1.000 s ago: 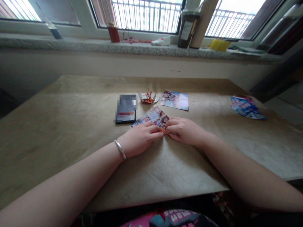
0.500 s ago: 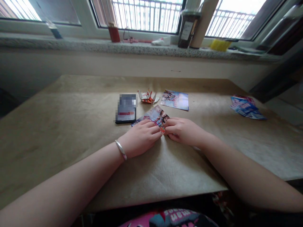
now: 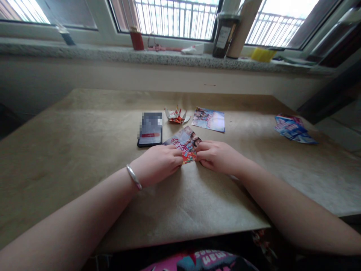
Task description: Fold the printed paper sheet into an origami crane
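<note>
A folded sheet of printed paper (image 3: 184,140) lies on the table between my hands, one corner pointing away from me. A red and orange strip shows along its near edge. My left hand (image 3: 159,162), with a silver bangle on the wrist, is closed on the left part of that near edge, covering some of it. At the paper's right corner, my right hand (image 3: 216,155) pinches the sheet with curled fingers. Just beyond the paper sits a folded paper crane (image 3: 177,116), white with red and orange. A flat printed sheet (image 3: 209,119) lies to its right.
A phone (image 3: 150,130) with a blurred screen lies left of the paper. Several blue and red printed papers (image 3: 295,128) are piled at the table's right. The table (image 3: 70,150) meets a wall under a granite windowsill (image 3: 166,57) holding jars and small items.
My left hand has slid left along the paper's near edge, uncovering more of the red and orange strip. The right hand stays at the right corner.
</note>
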`<action>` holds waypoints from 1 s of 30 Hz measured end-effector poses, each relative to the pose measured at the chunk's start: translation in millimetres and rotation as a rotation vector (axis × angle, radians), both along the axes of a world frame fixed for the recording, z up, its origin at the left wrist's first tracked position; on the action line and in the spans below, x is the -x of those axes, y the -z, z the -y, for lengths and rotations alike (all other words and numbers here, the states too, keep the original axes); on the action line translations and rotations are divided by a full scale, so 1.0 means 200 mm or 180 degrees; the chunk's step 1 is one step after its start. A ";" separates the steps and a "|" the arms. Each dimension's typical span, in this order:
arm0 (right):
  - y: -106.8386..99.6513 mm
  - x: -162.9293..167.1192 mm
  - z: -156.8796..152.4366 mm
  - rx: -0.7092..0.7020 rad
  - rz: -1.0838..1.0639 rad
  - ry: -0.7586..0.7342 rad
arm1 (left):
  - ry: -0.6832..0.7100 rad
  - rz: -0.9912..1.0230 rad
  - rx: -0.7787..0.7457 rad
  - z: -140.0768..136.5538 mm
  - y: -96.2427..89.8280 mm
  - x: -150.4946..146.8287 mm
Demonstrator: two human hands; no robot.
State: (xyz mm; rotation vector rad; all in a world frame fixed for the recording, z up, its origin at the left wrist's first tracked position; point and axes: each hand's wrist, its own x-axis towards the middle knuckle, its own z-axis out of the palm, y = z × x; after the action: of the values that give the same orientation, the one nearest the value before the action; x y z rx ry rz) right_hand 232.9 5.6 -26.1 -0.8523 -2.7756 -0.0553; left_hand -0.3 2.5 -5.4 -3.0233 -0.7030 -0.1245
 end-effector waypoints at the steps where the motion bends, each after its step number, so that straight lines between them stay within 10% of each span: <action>1: 0.00 0.00 0.00 0.0003 0.0003 0.0003 | -0.0033 -0.0015 0.0041 0.00 0.00 0.00; 30: 0.02 -0.02 0.00 0.0025 -0.0026 -0.0126 | -0.0146 -0.0044 0.0766 -0.05 -0.05 0.08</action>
State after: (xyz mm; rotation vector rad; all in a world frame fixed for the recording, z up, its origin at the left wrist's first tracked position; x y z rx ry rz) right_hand 237.1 5.3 -30.2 -0.7973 -2.7859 -0.0341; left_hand -16.0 12.1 3.7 -3.2273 -0.8428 -0.0184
